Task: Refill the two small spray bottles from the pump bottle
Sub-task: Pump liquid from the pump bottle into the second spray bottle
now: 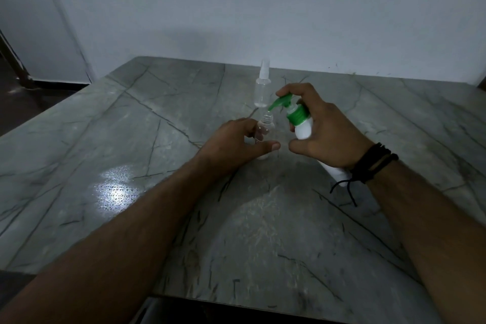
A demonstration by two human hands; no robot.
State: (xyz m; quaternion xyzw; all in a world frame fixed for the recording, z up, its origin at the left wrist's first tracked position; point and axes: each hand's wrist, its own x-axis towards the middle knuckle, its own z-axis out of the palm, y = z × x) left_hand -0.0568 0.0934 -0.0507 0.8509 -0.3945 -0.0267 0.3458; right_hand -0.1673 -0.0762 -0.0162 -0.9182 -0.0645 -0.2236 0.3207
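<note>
Nearest, two bare forearms reach over the grey, veined, glossy stone surface (163, 102), the right wrist wearing dark cord bracelets (373, 163). The left hand (234, 143) curls loosely round the uncapped small spray bottle (265, 129), a clear, thin-walled plastic cylinder with a threaded neck, standing upright. The right hand (326, 129) grips the pump bottle (302, 126), smooth white plastic with a ribbed green collar, tilted, with a finger on the green pump head (282, 101) whose spout hangs just above the open neck. That mouth is narrow, so a slight drift of the spout or a hard press would likely send liquid down the outside, and the light bottle could tip on the slick stone. Beyond them stands the second spray bottle (263, 87), clear, capped and seemingly near empty, close to the pale wall (263, 8).
</note>
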